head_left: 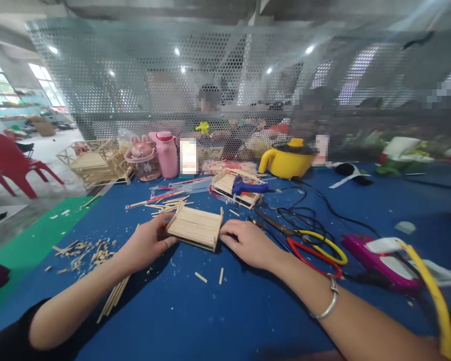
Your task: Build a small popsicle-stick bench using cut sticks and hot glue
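Observation:
A small model of pale wooden sticks (196, 224), a flat platform with short upright ends, sits in front of me on the blue table. My left hand (148, 240) grips its left end, thumb in front and fingers behind. At the right end, my right hand (246, 241) pinches the edge with curled fingers. Two short stick pieces (211, 277) lie just in front of the model. Behind it are loose sticks (171, 203) and a second stick model (233, 188) with a blue glue gun (250, 187) resting on it.
Scissors (315, 250) with red and yellow handles lie right, near black cables and a purple-and-white power strip (387, 260). Stick offcuts (86, 255) are scattered left. A yellow pot (290, 159), a pink jug (167, 155) and a larger stick model (93, 163) stand along the back.

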A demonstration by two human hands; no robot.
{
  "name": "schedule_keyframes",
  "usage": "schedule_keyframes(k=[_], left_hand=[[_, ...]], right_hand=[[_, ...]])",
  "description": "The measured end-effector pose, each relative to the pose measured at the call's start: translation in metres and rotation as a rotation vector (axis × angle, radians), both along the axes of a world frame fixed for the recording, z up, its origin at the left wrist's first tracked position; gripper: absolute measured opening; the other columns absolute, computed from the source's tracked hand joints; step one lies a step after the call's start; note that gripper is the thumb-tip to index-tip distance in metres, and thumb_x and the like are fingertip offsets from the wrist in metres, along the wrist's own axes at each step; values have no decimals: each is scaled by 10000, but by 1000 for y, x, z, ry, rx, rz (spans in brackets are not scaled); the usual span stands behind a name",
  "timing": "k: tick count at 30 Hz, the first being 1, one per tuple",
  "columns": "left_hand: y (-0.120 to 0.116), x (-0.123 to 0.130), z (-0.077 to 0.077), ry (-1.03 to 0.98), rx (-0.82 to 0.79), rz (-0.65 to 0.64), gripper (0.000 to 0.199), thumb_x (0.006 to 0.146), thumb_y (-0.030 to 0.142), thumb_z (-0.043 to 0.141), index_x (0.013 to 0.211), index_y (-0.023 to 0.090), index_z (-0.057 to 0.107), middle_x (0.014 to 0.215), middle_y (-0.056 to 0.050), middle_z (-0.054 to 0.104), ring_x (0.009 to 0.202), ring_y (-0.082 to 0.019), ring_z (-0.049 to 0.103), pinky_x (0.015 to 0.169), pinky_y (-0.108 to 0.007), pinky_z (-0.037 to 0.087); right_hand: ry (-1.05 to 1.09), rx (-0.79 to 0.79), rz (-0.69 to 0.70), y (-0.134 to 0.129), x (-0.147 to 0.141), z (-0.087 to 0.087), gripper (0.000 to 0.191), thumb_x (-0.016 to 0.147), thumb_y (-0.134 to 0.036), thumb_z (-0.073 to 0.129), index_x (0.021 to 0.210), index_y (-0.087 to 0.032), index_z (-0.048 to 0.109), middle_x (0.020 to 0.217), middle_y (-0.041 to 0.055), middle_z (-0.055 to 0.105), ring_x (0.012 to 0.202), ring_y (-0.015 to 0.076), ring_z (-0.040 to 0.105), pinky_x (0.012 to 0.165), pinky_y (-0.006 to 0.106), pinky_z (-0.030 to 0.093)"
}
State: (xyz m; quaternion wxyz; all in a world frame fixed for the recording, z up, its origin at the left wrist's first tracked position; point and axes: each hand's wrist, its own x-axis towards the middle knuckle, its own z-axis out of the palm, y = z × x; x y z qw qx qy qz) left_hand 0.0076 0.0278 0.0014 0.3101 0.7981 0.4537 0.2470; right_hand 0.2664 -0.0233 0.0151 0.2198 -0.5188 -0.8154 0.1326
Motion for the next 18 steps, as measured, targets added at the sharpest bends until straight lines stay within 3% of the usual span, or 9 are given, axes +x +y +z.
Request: schedule_keyframes(k=[4,12,18], left_hand=[[-23,-7,3,107,11,80,347,792,405,522,1065,191,527,845,-26,669,753,-181,636,690,-287,489],[-34,-5,5,209,97,68,345,819,474,489,1011,196,553,664,23,575,583,-134,529,567,-242,406],[-34,-7,4,178,95,61,305,816,476,500,940,204,555,650,36,564,574,-122,508,557,-227,391]], right_hand=[[17,-3,-23,9,5,-2,254,853,-164,468,961,-197,696,916,60,678,839,168,608,773,286,447],[164,19,-151,14,9,-6,310,765,-62,461,930,-183,695,971,64,703,893,192,633,840,325,459],[360,59,-197,7,11,2,289,808,-123,400,902,-178,668,787,20,682,712,140,624,674,252,488]])
